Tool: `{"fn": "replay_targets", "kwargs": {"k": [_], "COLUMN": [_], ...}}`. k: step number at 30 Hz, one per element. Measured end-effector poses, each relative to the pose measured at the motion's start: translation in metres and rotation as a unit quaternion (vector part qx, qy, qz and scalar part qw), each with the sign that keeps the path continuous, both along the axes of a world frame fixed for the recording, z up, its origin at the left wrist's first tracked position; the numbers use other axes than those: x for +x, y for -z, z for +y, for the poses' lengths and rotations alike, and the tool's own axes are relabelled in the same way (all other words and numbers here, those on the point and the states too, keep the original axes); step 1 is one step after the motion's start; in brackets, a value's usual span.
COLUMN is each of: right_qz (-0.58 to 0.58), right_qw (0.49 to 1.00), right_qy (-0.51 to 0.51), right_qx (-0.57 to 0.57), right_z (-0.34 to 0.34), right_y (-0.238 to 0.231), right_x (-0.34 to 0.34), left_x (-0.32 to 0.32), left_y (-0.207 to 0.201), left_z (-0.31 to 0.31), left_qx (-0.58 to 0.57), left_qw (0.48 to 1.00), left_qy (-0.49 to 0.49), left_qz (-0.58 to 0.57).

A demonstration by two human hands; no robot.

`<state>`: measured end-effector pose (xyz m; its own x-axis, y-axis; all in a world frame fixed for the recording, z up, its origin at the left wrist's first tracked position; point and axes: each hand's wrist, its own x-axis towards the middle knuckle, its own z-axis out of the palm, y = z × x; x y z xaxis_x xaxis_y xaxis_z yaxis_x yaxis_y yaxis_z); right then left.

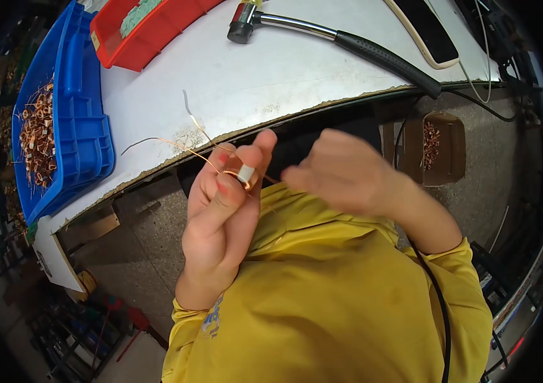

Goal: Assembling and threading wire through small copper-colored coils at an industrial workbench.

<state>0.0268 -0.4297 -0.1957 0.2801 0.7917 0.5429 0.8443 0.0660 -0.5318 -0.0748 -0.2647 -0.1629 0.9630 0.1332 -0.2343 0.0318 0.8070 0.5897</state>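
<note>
Between the thumb and fingers of my left hand (223, 198) is a small copper wire coil with a white band (244, 173). Two long copper leads (179, 145) stick out of it toward the table, their tips greyish. My right hand (342, 172), smeared by motion, is closed just to the right of the coil. A short bit of copper wire (271, 180) runs from the coil side to its fingertips, where the grip itself is blurred. Both hands are in front of the table edge, above my lap.
A blue bin (86, 121) heaped with copper coils (38, 134) stands at left on the white table (188, 67). Behind it is a red bin (156, 38). A hammer (348, 41) and a phone (428, 29) lie farther right. A cardboard box (447, 150) holds copper pieces below.
</note>
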Motion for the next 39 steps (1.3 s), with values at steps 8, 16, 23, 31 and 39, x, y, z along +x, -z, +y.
{"fn": "replay_targets", "kwargs": {"k": [8,16,23,31,39], "right_qz": [0.073,0.237,0.448,0.489,0.563], "right_qw": [0.989,0.966,0.886,0.869,0.824], "right_qy": [0.071,0.101,-0.024,-0.047,-0.059], "right_qx": [0.108,0.003,-0.122,-0.048,-0.028], "right_z": [0.022,0.016,0.031,0.029,0.018], "right_y": [0.007,-0.050,-0.069,-0.047,-0.053], "right_x": [-0.032,0.001,0.023,0.025,0.041], "left_x": [0.008,0.012,0.015,0.006,-0.011], "left_y": [0.004,-0.016,-0.016,-0.009,-0.013], "left_z": [0.008,-0.005,-0.016,-0.005,-0.007], "left_qx": [0.102,0.272,0.465,0.531,0.460], "left_qw": [0.993,0.961,0.885,0.841,0.876], "left_qy": [-0.049,-0.041,-0.024,0.106,0.147], "left_qz": [-0.038,-0.032,-0.003,-0.004,-0.002]}}
